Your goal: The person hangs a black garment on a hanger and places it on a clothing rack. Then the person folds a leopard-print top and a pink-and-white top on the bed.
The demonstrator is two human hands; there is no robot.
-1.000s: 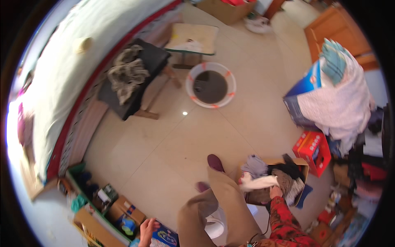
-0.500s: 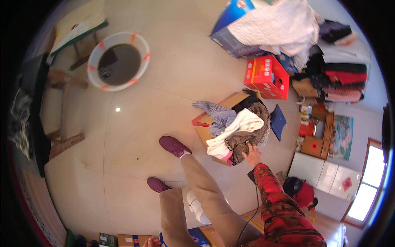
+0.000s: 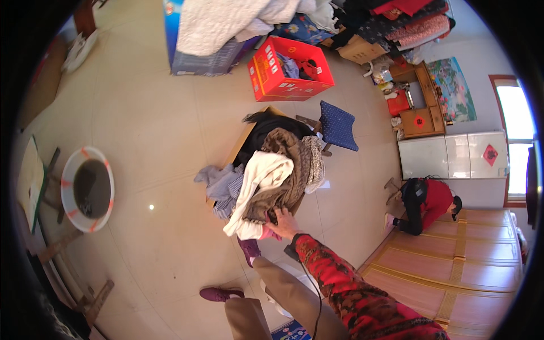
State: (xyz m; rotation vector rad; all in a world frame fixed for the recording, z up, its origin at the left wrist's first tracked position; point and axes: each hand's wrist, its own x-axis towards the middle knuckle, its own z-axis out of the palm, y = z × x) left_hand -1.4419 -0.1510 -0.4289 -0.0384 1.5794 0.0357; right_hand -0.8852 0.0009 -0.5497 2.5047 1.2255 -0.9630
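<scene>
My right hand [image 3: 284,223], in a red and black patterned sleeve, is at the near edge of a heap of clothes. Its fingers are closed on a brown fuzzy garment [image 3: 276,195], beside a pink cuff [image 3: 271,233]. A cream-white garment [image 3: 263,173] lies across the heap, with a blue-grey striped cloth [image 3: 224,184] to its left. Black clothing [image 3: 266,133] and a grey knitted piece [image 3: 314,164] lie farther back. Beneath them, a cardboard box [image 3: 241,141] is mostly hidden. My left hand is out of view.
A red box of clothes [image 3: 292,85] and a blue folding stool [image 3: 338,126] stand beyond the heap. At left is a white basin of dark water [image 3: 67,192]. Another person [image 3: 425,207] crouches at right by wooden panels [image 3: 442,266]. My maroon shoes [image 3: 221,294] are near the heap.
The view has swung right, bringing the crouching person and wooden panels further in. My right hand stays at the brown garment. The other hand, seen at the lower edge before, is gone from view.
</scene>
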